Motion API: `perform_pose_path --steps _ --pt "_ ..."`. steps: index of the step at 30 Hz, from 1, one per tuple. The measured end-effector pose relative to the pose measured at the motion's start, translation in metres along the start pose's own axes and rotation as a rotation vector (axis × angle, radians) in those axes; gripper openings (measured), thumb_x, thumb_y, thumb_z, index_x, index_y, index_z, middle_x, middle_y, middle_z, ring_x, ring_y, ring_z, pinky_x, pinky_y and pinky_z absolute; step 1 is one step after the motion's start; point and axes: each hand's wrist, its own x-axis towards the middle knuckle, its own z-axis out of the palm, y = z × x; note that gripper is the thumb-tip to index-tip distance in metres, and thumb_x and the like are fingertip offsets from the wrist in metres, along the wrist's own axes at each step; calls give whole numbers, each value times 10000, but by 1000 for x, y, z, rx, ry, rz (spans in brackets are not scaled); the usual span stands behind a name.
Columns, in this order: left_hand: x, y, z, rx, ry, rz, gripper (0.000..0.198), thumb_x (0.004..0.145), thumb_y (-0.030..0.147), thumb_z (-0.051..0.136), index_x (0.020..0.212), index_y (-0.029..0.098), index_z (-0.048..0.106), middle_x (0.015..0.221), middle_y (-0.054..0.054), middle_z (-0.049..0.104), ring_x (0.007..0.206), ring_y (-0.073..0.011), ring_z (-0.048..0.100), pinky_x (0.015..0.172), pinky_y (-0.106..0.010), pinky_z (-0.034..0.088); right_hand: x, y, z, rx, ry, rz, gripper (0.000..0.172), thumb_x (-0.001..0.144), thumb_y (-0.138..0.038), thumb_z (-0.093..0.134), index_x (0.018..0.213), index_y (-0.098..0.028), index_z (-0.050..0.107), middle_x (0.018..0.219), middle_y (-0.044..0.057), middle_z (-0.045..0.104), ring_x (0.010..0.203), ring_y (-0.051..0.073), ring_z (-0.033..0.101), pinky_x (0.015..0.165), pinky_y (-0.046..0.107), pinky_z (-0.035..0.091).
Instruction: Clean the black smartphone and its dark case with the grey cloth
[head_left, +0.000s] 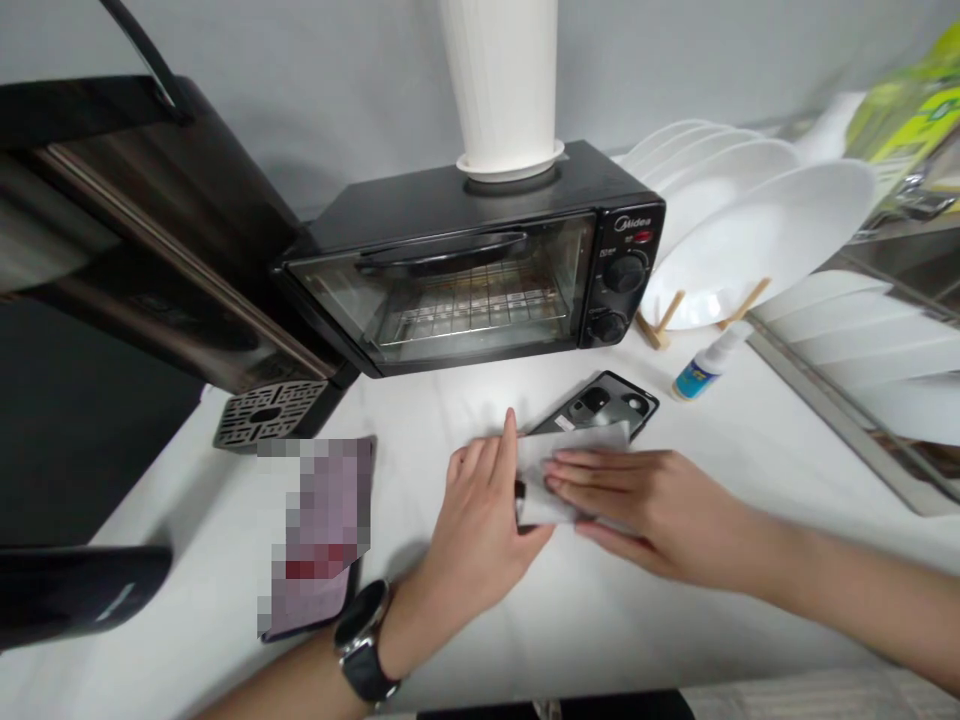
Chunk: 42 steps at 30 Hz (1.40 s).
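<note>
A grey phone (606, 402) with large round camera lenses lies back up on the white counter. A thin pale grey wiping cloth (574, 438) covers its nearer part. My right hand (652, 505) presses the cloth down with its fingers together. My left hand (484, 510), a watch (364, 635) on its wrist, grips a dark edge at the cloth's left side, thumb below and index finger stretched up. This edge looks like the phone's near end, though the cloth hides how they join. A small spray bottle (705, 370) with a blue label stands right of the phone.
A black toaster oven (480, 270) stands behind, bearing a white pot (502, 80). At left are a dark appliance with a drip tray (270, 412) and a blurred-out flat item (326, 530). White plates (765, 230) fill a rack at right.
</note>
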Motion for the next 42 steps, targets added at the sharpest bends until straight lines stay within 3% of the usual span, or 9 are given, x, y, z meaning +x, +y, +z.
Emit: perform_pose_path --steps 4,10,15,18,22,25,31,38,42 --pt "0 0 -2 -5 12 -15 1050 901 393 733 1650 268 8 1457 -140 530 1285 -357 484 1096 -574 393 -10 14 1 -260 105 313 620 1062 -507 455 1447 -35 569 1461 224 586 1338 338 606 1049 481 587" --pt "2 1 -4 -40 -1 12 1004 913 373 718 1652 263 47 1442 -134 542 1294 -343 481 1103 -548 396 -3 17 17 -195 64 260 974 975 -717 478 1563 49 353 1623 277 333 1524 386 346 1213 562 402" --pt "0 4 0 -32 -22 40 1091 841 199 698 1654 218 -29 1390 -146 557 1276 -342 496 1131 -572 360 6 -7 10 82 -79 7 942 966 -745 474 1573 -31 381 1641 191 360 1532 291 367 1283 484 299" --pt "-1 4 1 -19 -17 33 1116 789 93 650 1651 218 -48 1408 -146 542 1273 -328 498 1147 -566 349 4 -18 4 147 -116 -103 728 1032 -626 465 1535 -99 469 1619 119 431 1495 222 438 1275 399 331" --pt "0 4 0 -12 2 1 1040 890 331 713 1652 234 12 1430 -147 536 1281 -343 487 1119 -568 384 -5 -10 3 -126 50 217 611 1068 -472 442 1474 -25 532 1512 208 546 1382 310 573 1098 449 554" --pt "1 5 -1 -17 8 -6 1005 919 449 705 1650 242 47 1439 -145 545 1282 -348 488 1101 -567 399 -9 3 8 -262 102 346 732 1043 -571 448 1462 23 528 1504 265 530 1373 372 570 1113 516 533" --pt "2 9 -2 -46 8 45 993 917 383 706 1649 250 49 1413 -138 563 1269 -343 495 1097 -559 412 -1 9 18 -179 96 328 988 955 -735 497 1544 52 394 1591 298 387 1501 408 385 1221 574 392" --pt "1 6 2 -33 -7 40 1112 749 79 634 1650 220 -3 1325 -123 572 1217 -309 522 1103 -525 415 8 -28 7 167 -105 -31 710 1027 -565 496 1517 -51 479 1606 181 448 1491 270 446 1292 439 296" --pt "1 4 -1 -26 -6 19 1068 804 166 677 1651 221 30 1378 -133 562 1252 -329 504 1098 -543 418 -4 -22 10 -2 -39 58 767 1030 -592 484 1541 -22 436 1582 223 459 1461 315 483 1205 468 443"
